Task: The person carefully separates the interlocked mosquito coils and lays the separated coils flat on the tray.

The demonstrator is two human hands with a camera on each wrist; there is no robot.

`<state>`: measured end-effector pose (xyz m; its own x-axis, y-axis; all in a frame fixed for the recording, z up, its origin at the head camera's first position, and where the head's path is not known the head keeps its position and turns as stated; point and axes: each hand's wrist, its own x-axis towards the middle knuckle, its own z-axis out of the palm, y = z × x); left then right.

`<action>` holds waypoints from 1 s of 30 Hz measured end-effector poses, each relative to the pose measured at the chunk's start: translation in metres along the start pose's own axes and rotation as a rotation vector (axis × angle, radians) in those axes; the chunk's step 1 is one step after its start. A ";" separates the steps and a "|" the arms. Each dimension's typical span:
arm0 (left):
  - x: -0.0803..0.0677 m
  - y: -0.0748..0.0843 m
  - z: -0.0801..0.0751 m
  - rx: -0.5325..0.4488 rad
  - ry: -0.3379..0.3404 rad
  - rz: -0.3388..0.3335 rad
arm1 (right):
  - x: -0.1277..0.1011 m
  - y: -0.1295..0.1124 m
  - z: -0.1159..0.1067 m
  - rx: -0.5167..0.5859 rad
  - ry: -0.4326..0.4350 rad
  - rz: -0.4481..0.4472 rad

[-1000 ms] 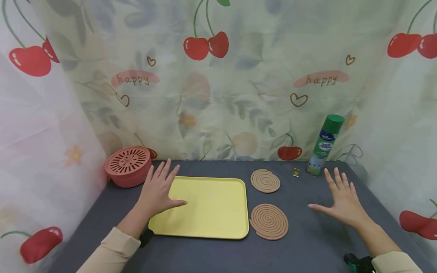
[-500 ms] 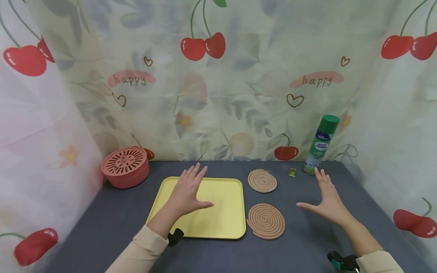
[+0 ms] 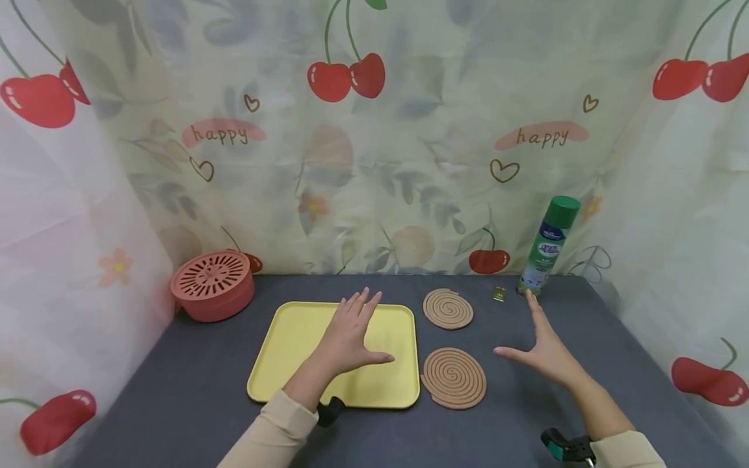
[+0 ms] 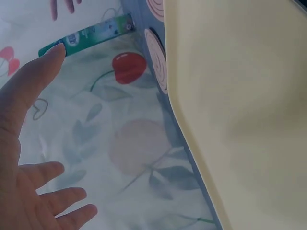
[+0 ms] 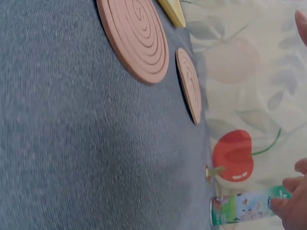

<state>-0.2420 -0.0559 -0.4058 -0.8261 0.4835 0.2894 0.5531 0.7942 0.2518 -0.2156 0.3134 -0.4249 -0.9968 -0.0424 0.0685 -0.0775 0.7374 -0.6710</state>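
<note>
Left hand (image 3: pixel 351 335): lower centre of the head view, fingers straight and spread, holding nothing, hovering over the right half of the tray (image 3: pixel 292 351); tray yellow, rectangular, rounded corners, flat on the grey table (image 3: pixel 175 403); right hand (image 3: pixel 544 351): lower right of centre, fingers straight and together, thumb out to the left, holding nothing, above bare table just right of the near coil (image 3: pixel 454 377); near coil: tan spiral disc, lying flat, just beside the tray's right edge, whether touching cannot be told; far coil (image 3: pixel 447 309): smaller in view, same spiral, behind the near one, apart from it; clip (image 3: pixel 499 294): small brass-coloured piece, right of the far coil, near the can; can (image 3: pixel 548 244): green spray can with green cap, upright at right rear against the curtain, blue-and-white label, its print too small to read; burner (image 3: pixel 212 286): round red box with slotted lid, left rear of the table, well apart from the tray; curtain (image 3: pixel 409 162): pale, printed with red cherries, hearts and the word "happy" twice, upper left and upper right.
</note>
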 end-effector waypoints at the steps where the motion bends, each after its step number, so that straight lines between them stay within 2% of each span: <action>1: 0.001 0.001 0.001 -0.001 -0.008 -0.002 | 0.001 -0.001 0.001 0.003 -0.002 0.002; 5: 0.004 0.008 0.008 -0.044 -0.037 -0.010 | 0.002 -0.002 0.006 0.023 -0.010 0.013; 10: 0.007 0.025 0.020 -0.185 -0.069 -0.021 | 0.003 -0.001 0.011 0.053 -0.012 0.005; 17: 0.009 0.055 0.043 -0.374 -0.151 -0.037 | 0.002 0.002 0.022 0.140 -0.025 -0.054; 21: 0.012 0.067 0.055 -0.459 -0.185 -0.046 | 0.002 0.000 0.029 0.154 -0.045 -0.092; 25: 0.018 0.077 0.067 -0.515 -0.215 -0.060 | 0.002 0.002 0.037 0.151 -0.065 -0.142; 30: 0.024 0.087 0.081 -0.553 -0.293 -0.124 | 0.002 0.006 0.046 0.189 -0.116 -0.176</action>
<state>-0.2228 0.0550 -0.4516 -0.8395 0.5431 -0.0179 0.3604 0.5811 0.7297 -0.2188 0.2873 -0.4628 -0.9626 -0.2438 0.1182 -0.2414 0.5735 -0.7829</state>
